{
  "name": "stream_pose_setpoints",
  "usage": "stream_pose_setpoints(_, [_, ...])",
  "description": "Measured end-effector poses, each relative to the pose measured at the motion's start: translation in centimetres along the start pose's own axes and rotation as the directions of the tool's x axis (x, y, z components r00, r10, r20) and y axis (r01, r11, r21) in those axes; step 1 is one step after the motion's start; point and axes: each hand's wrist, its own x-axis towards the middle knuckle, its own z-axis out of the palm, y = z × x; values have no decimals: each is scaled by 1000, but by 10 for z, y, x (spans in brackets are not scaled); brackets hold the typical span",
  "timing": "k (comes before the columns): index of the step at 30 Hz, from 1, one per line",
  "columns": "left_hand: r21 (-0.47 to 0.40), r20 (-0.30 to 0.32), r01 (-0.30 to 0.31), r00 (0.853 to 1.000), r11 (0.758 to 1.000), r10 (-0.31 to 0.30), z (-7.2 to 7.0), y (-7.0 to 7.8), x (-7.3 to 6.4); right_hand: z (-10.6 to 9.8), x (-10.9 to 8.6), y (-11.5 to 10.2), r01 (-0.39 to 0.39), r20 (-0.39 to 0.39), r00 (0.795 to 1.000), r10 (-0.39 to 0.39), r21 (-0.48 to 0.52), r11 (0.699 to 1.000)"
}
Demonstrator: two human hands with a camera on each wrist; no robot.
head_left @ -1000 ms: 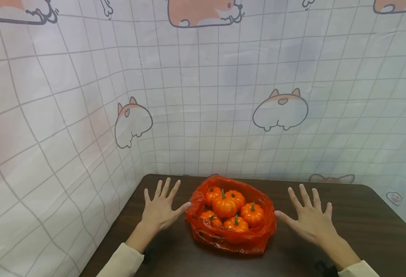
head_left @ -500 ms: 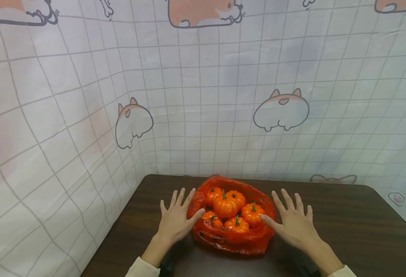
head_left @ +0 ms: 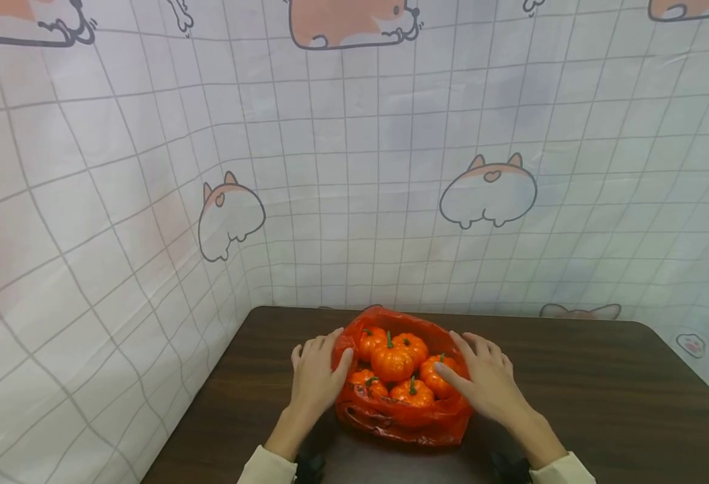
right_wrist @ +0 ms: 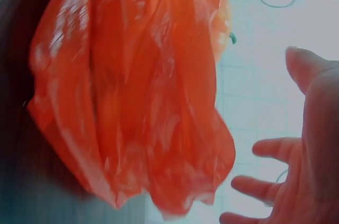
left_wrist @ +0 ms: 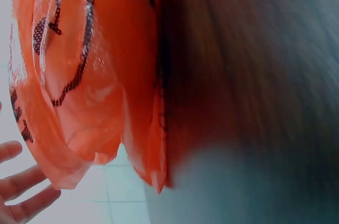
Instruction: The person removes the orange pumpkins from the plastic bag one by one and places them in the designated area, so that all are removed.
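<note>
A thin red plastic bag (head_left: pixel 404 425) with dark print stands with its mouth wide apart on the dark wooden table. Several small orange pumpkins with green stems fill it, one pumpkin (head_left: pixel 393 363) lying on top. My left hand (head_left: pixel 316 376) is at the bag's left rim, fingers slightly bent and thumb apart from them. On the other side my right hand (head_left: pixel 492 378) reaches over the right rim, its thumb overlapping the rightmost pumpkin (head_left: pixel 440 376) in the head view. The right wrist view shows spread fingers (right_wrist: pixel 273 149) beside the bag's wall (right_wrist: pixel 159 102), with a gap between.
The dark brown table (head_left: pixel 596 390) stretches out on both sides of the bag. A white gridded cloth (head_left: pixel 360 168) with cartoon dogs hangs close behind the table and along its left side.
Both hands have moved inward from either side to the bag's rim. Their fingers were spread straight and are now a little bent. The bag and pumpkins have stayed in place.
</note>
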Motion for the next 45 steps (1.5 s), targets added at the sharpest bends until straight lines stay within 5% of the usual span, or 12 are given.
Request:
stream_pose_setpoints(7, [-222,-19,170,984,960,-178,8,1,10,9,11,-7,25,9,1000,-26,93,995])
stream_pose_setpoints(22, [-447,15,339,928,828,-371,20,-14,27,22,27,-27,29,30,999,-39,283,959])
stream_pose_setpoints(29, [-411,99,383,921,827,-377,25,-29,26,36,33,-32,-26,93,996,-9,369,929])
stream_pose_setpoints(36, [-452,302,477,877,754,-373,24,-46,22,50,32,-36,-57,127,992,14,343,937])
stream_pose_setpoints(39, [-475,373,471,873,743,-315,23,-53,21,55,31,-36,-62,127,992,19,341,938])
stream_pose_setpoints(45, [-497,490,410,860,765,-143,17,-58,21,62,31,-36,-63,117,993,27,313,948])
